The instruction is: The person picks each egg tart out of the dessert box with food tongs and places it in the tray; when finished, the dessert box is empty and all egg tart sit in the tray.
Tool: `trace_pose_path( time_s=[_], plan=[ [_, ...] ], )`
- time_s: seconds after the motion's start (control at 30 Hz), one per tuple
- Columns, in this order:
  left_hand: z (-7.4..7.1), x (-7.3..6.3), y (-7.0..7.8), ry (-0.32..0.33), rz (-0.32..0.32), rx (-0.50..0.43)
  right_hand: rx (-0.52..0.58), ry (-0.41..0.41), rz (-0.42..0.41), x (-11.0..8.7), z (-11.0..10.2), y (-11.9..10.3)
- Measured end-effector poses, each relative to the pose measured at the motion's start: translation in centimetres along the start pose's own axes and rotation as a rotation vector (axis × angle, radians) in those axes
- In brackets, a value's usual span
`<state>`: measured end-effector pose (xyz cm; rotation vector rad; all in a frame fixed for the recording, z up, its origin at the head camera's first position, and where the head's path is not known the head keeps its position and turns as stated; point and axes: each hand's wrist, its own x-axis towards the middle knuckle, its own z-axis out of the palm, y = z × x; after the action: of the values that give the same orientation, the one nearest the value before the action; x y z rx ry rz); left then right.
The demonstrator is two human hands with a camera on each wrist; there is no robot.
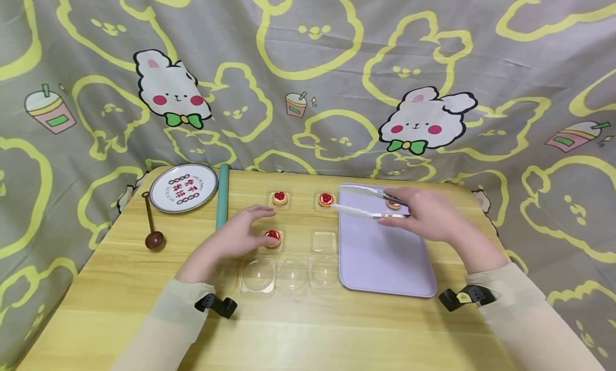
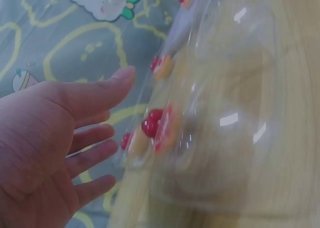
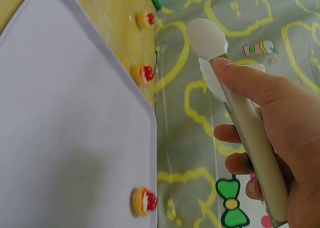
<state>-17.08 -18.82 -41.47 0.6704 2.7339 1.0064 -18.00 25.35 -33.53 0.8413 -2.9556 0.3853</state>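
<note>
My right hand (image 1: 428, 213) grips a pair of tongs (image 3: 252, 148) with white tips and metal arms, their tips parted over the left part of the lilac tray (image 1: 385, 269). Nothing sits between the tips. One small red-topped tart (image 3: 144, 201) lies on the tray's far right, partly behind the tongs in the head view. My left hand (image 1: 239, 234) hovers with fingers extended beside a near tart (image 1: 272, 237) on a clear square base; the left wrist view shows a gap between them. Two more tarts, a left one (image 1: 279, 198) and a right one (image 1: 326, 200), stand on clear bases farther back.
A bare clear base (image 1: 324, 241) lies left of the tray. Clear plastic domes (image 1: 292, 275) line up in front of the tarts. Farther left are a green-blue rod (image 1: 222, 197), a printed white plate (image 1: 184, 188) and a dark brown ladle (image 1: 154, 239). A patterned curtain (image 1: 308, 130) hangs behind the table.
</note>
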Motion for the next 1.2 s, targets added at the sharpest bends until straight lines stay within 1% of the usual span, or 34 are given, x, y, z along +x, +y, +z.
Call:
trace_pose_path(
  time_s=[0.2, 0.33, 0.57, 0.7, 0.83, 1.03, 1.2],
  plan=[
    [-0.2, -0.5, -0.9, -0.041, -0.017, 0.012, 0.023, 0.001, -0.021, 0.9, 0.5, -1.2],
    [0.0, -0.4, -1.1, -0.061, -0.031, 0.007, 0.032, -0.01, -0.03, 1.5, 0.8, -1.9],
    [0.4, -0.1, -1.5, -0.062, -0.074, -0.034, 0.035, -0.012, -0.099, 2.5, 1.8, -3.1],
    [0.5, 0.2, -1.7, -0.07, -0.072, -0.041, 0.038, -0.045, -0.099, 3.0, 2.5, -4.1],
    [0.5, 0.2, -1.9, -0.083, -0.077, -0.03, 0.036, -0.083, -0.094, 3.7, 3.3, -5.5],
    [0.7, 0.1, -1.9, -0.102, -0.073, 0.009, -0.003, -0.128, -0.123, 5.1, 4.6, -7.3],
    [0.7, 0.0, -1.8, -0.121, -0.067, 0.003, -0.049, -0.154, -0.148, 6.1, 5.3, -8.7]
  ],
)
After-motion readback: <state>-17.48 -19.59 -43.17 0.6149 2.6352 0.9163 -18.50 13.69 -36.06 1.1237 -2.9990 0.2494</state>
